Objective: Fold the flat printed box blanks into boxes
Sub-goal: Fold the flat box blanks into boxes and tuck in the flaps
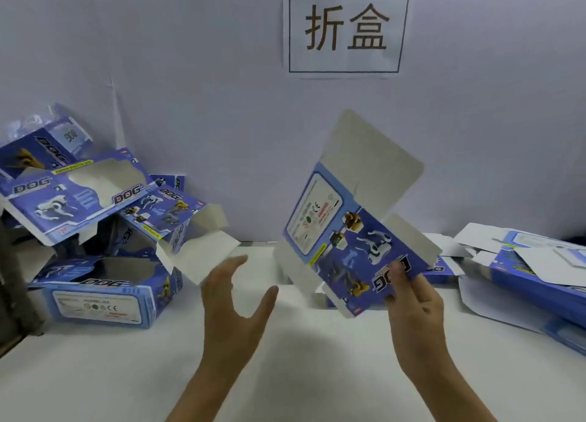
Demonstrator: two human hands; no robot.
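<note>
**One-corner grip on a floppy blank, easy to fumble**

Biggest risk first: blank [355, 222] held up in the air by a single low corner, tilted, long white flap sticking up toward the wall. Plenty of leverage there, so could easily swing, slip out of the pinch, or crease along the wrong score line if squeezed harder to stop the wobble. Second risk over on the far left: pile of folded boxes [95, 218] stacked loose and leaning, open flaps hanging out toward the left fingertips. A careless reach that way probably knocks one down.

Now left to right.

Left hand [234, 298]: fingers spread wide and fairly straight, thumb out to the side, gripping nothing. Hovering above the white table [301, 374], palm turned toward the blank, fingertips near a white flap of the pile but apparently not touching (hard to be sure at this angle). Clear gap between its thumb and the blank's lower edge.

Right hand [415, 307]: pinching the blank's bottom corner, one fingertip laid on the printed face over the DOG logo, other fingers curled behind the card, mostly hidden. Rest of the blank rises up and left of those fingers, well off the table.

Beyond the right fingers, further right: stack of flat blanks [523, 269] lying on the table, still waiting.
</note>
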